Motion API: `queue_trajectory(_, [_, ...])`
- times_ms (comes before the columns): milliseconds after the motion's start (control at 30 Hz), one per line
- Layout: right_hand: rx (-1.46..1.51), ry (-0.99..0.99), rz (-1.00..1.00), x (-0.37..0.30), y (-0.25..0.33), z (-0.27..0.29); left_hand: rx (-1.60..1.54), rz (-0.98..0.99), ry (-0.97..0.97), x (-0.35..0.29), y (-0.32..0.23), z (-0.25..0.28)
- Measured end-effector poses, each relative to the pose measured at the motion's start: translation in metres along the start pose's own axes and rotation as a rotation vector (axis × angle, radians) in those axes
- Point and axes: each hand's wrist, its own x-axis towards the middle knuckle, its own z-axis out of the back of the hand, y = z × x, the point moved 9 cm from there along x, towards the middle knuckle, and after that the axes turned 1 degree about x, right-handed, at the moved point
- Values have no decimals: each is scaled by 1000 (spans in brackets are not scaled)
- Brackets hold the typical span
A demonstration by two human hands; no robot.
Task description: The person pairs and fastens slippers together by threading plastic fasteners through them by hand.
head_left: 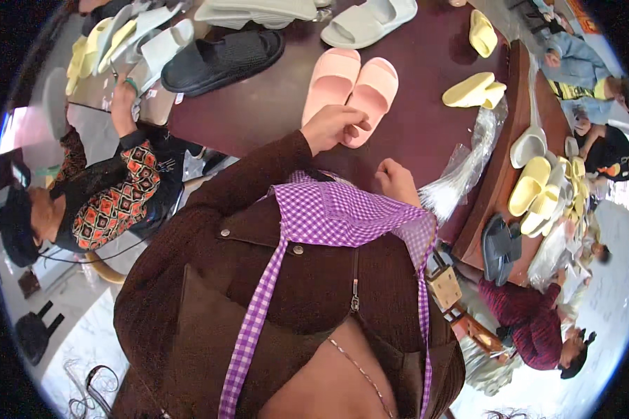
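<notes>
A pair of pink slippers (372, 96) lies side by side on the dark red table in front of me. My left hand (335, 128) is over their near end, its fingers curled together and hiding part of the left slipper. Whether it grips a slipper or some small thing cannot be made out. By the near table edge, my right hand (396, 180) is closed with bent fingers, apart from the slippers. What it may hold is hidden. Just below that hand spreads a purple checked apron (342, 213).
Clear plastic bags (461, 174) lie right of my right hand. Yellow slippers (474, 91), a black slipper (223, 61) and grey slippers (369, 22) surround the pink pair. A raised wooden edge (500, 146) borders the right side. A co-worker's hand (124, 105) is at the left.
</notes>
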Motion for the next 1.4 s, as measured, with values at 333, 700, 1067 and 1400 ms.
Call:
queue_trajectory(333, [-166,-245,367,15,65,27,-186,129,-56,-36,21,58])
queue_trajectory(700, [-433,45,538,81,41,-36,-152,252,-72,-52,53,63])
queue_trajectory(1067, [-409,-245,526,101,34,-24,70,-344,5,50,66,52])
queue_trajectory(1400, [-274,-309,458,64,57,-16,-100,-306,-46,23,44,33])
